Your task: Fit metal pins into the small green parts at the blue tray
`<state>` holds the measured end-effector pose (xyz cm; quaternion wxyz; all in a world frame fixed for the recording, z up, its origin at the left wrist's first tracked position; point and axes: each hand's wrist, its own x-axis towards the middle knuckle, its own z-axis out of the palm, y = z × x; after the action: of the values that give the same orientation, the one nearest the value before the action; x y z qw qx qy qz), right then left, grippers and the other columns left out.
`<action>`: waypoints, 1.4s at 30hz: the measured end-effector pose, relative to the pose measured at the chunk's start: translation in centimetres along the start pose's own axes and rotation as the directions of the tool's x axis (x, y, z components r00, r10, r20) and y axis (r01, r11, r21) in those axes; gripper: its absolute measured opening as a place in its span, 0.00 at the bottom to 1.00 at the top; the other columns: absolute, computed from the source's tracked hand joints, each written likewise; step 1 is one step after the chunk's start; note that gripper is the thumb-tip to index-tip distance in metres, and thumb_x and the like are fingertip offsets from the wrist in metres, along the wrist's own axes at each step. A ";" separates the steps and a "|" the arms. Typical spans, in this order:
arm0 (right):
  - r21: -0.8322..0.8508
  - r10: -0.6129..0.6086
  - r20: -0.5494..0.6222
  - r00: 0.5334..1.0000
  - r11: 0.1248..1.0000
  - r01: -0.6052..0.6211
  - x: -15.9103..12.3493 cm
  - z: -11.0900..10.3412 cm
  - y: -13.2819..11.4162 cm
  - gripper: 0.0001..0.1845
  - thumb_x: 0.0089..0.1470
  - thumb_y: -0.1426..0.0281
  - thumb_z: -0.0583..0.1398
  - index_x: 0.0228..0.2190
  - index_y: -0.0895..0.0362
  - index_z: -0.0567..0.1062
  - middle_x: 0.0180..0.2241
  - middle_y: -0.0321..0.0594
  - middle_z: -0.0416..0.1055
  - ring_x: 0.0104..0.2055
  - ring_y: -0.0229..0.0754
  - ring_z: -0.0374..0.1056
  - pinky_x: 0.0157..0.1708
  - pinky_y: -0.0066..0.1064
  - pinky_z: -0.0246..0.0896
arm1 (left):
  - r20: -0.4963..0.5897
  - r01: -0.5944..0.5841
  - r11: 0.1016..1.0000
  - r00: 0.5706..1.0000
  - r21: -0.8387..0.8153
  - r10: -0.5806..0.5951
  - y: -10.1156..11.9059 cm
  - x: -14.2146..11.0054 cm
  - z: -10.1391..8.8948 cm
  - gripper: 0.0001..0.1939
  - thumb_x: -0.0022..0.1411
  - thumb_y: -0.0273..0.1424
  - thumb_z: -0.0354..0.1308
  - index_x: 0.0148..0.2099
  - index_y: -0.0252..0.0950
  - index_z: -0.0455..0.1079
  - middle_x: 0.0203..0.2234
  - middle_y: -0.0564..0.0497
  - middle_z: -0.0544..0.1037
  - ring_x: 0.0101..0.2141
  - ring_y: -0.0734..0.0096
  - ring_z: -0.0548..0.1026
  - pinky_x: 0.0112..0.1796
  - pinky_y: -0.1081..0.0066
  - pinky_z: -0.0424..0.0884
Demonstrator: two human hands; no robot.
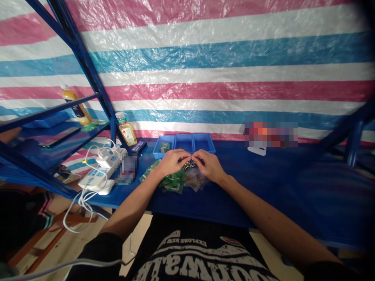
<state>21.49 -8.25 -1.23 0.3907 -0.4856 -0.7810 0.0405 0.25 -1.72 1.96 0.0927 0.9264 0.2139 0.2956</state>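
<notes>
My left hand (pixel 175 160) and my right hand (pixel 208 166) meet fingertip to fingertip above the blue table. The fingers of both are pinched together, and whatever is between them is too small to make out. Below the fingertips lies a small heap of shiny metal pieces (pixel 190 164). Green-printed small plastic packets (pixel 172 182) are piled under and beside my left hand. Clear packets with brownish contents (pixel 195 179) lie near my right hand. Just behind the hands stands a blue three-compartment tray (pixel 184 143), with a small packet (pixel 164 147) in its left compartment.
A white power strip (pixel 96 175) with chargers and tangled cables lies on the left, near a drink bottle (pixel 126 128) and a small dark box (pixel 139 147). A blue metal frame (pixel 88 66) rises there. A white flat item (pixel 257 150) lies back right. Another person sits left.
</notes>
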 end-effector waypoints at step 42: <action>0.101 0.038 -0.087 0.995 0.994 -0.029 -0.1 0.5 1.2 0.13 0.70 0.64 0.54 0.52 0.53 0.67 0.43 0.42 0.77 0.36 0.46 0.74 0.39 0.36 0.64 | -0.023 0.034 0.999 0.999 0.040 -0.033 0.2 0.1 -0.1 0.12 0.72 0.35 0.56 0.41 0.37 0.79 0.32 0.50 0.79 0.32 0.70 0.76 0.37 0.72 0.67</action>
<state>22.01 -7.50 -2.16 0.4481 -0.4797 -0.7516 0.0644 0.34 -1.79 2.15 0.0763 0.9210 0.2365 0.3000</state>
